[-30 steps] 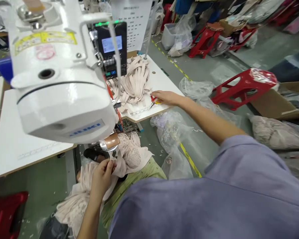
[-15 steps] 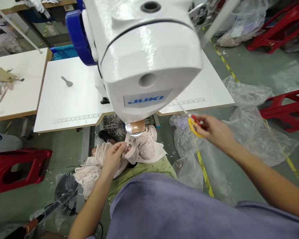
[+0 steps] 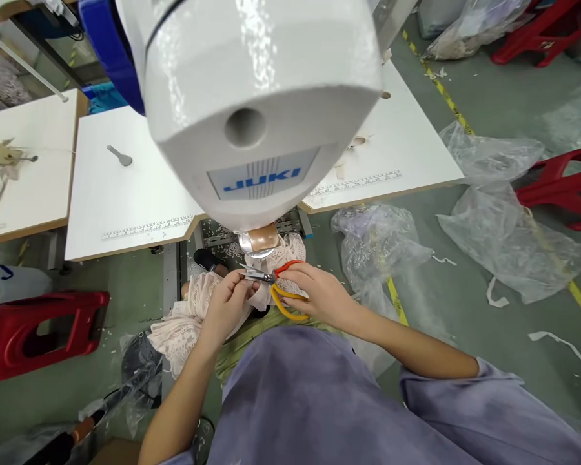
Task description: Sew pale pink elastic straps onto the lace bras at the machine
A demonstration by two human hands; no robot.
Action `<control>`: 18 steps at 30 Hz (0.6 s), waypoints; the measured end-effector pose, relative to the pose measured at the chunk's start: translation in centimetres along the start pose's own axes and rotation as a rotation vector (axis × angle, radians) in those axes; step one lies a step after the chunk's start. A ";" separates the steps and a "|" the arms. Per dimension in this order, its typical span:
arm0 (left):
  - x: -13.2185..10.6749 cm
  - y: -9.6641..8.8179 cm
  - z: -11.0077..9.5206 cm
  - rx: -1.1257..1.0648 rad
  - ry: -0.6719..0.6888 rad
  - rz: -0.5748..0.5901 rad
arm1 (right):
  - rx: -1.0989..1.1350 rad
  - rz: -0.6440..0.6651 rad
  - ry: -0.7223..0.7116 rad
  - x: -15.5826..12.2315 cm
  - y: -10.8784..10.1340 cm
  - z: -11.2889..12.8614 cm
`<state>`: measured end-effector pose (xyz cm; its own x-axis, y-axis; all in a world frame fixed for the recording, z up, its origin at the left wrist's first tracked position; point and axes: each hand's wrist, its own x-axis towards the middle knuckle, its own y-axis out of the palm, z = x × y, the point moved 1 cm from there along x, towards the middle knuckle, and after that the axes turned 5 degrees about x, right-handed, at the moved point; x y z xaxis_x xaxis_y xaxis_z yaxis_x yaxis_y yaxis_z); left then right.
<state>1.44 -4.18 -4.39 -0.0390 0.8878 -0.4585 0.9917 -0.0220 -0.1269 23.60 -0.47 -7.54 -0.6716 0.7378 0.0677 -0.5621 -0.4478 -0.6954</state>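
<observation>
My right hand grips a pair of scissors with one red and one yellow handle. Its metal blades are parted and point left, right at the fingertips of my left hand. Those fingers pinch the edge of a pale pink lace garment, which looks like a bra and is gathered over my lap. More of the lace lies under the sewing machine's metal end. Exactly what sits between the blades is too small to tell.
The white JUKI sewing machine head hangs close above my hands. White tabletops with printed rulers lie on both sides. Red stools, plastic bags and scraps are on the floor.
My right hand has brought the scissors from the right, by the table edge, in to my left fingertips. My left hand keeps its pinch on the lace. The view has moved closer to the machine.
</observation>
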 end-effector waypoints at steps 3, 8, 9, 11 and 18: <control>0.2 0.0 0.0 -0.001 0.020 -0.004 | 0.070 0.041 0.032 -0.3 -0.2 -0.4; 0.3 -0.4 -0.2 0.046 0.089 -0.033 | 0.188 -0.070 0.100 -1.9 -0.5 -0.9; 0.3 -0.5 -0.2 0.054 0.101 -0.048 | 0.200 -0.080 0.098 -2.2 -0.4 -0.9; 0.4 -0.6 -0.3 0.059 0.104 -0.070 | 0.215 -0.085 0.089 -2.4 0.0 -0.9; 0.4 -1.0 -0.6 0.057 0.067 -0.076 | 0.306 -0.092 0.096 -1.2 1.5 -0.2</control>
<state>0.51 -3.49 -3.92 -0.1035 0.9167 -0.3860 0.9775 0.0220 -0.2099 23.66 -1.88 -8.78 -0.5711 0.8198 0.0428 -0.7471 -0.4974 -0.4411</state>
